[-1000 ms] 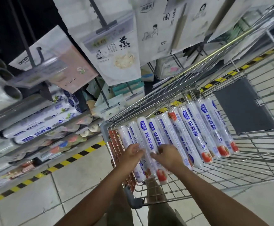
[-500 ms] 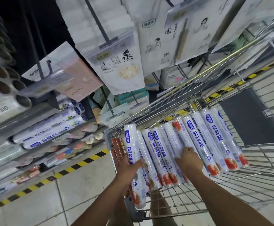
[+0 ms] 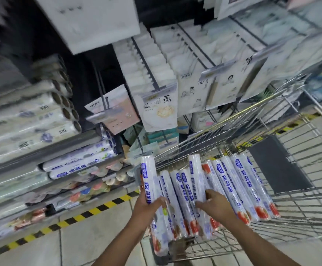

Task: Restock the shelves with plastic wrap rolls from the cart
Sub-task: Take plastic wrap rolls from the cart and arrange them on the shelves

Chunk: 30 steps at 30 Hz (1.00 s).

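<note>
Several white plastic wrap rolls with blue labels and red ends lie side by side in the wire cart. My left hand grips one roll by its middle, lifted above the cart's left rim. My right hand holds a second roll, raised a little out of the row. Matching rolls lie stacked on the shelf at the left.
Shelves at the left hold larger film rolls above and small packets below. White bags hang on pegs above the cart's far end. A yellow-black floor stripe runs along the shelf base. A dark flap lies in the cart.
My left hand has raised its roll higher and clear of the row. My right hand has closed round another roll and lifted it. The view has swung upward toward the shelves.
</note>
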Available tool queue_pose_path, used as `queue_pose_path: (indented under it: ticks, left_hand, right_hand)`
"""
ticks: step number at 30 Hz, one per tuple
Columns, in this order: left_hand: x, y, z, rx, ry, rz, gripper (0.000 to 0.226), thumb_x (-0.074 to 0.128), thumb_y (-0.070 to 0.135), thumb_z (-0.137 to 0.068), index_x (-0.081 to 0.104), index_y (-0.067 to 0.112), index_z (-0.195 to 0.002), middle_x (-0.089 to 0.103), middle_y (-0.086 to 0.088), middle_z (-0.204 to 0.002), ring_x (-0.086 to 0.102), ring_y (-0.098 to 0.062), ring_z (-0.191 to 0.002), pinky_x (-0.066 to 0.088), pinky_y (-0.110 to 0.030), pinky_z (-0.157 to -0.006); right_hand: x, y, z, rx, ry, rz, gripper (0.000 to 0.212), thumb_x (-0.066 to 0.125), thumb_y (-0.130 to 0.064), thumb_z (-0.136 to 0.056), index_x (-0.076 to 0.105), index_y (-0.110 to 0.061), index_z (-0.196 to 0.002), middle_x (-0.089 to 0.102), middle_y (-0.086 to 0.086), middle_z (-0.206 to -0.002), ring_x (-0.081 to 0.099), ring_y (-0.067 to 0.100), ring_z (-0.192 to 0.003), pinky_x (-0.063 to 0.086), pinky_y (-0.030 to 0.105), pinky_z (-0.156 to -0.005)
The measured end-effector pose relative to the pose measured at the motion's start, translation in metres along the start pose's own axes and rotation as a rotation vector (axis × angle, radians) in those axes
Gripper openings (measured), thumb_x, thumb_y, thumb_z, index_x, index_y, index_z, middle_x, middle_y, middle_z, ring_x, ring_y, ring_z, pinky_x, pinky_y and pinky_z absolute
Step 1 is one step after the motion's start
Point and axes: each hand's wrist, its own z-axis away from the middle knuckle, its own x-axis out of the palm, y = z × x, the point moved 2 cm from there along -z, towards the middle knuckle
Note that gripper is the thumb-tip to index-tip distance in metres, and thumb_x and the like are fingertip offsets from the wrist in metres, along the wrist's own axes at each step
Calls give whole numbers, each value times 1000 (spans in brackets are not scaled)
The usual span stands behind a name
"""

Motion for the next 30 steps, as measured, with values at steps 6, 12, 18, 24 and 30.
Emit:
queue_pose_path:
  ticks: [6,12,18,24,30]
  left_hand:
    - [-51,12,48,125,65,81,33,75,22,-95,58,33,-122,78,7,-97,66,-19,-66,49,-29,-51]
    - [-139,-13,133,249,101,257,31,76,25,-94,62,25,-121,75,-14,-96,57,-26,-75,46,-38,-63]
    - [-253,-59,248,432,351,371,34,76,25,-94,63,36,-124,76,1,-94,67,-19,-71,52,-26,-59]
    - [-364,-113,350,560,586,495,39,73,21,-95,60,31,-131,74,10,-111,72,-3,-93,55,-15,-72]
    - [-444,-172,408,553,835,566,36,76,31,-93,62,37,-126,76,8,-106,73,-19,-97,61,-47,-87]
  right_hand:
    - [-11,-81,74,-209,49,-93,28,77,-48,-81,66,-23,-89,71,-3,-77,66,9,-69,52,27,-67]
    - [34,-173,159,-383,-19,-229,35,80,-25,-79,68,-31,-112,76,-13,-100,71,4,-92,59,34,-87]
    - [119,-277,267,-534,-182,-341,39,73,-13,-85,61,-33,-117,72,-8,-113,70,8,-96,58,31,-79]
    - [215,-368,361,-591,-379,-452,47,59,-20,-59,63,-24,-106,75,0,-87,71,20,-80,57,37,-68]
    - [309,-432,403,-662,-531,-371,31,61,-3,-91,59,-19,-118,73,6,-90,69,24,-77,57,42,-71]
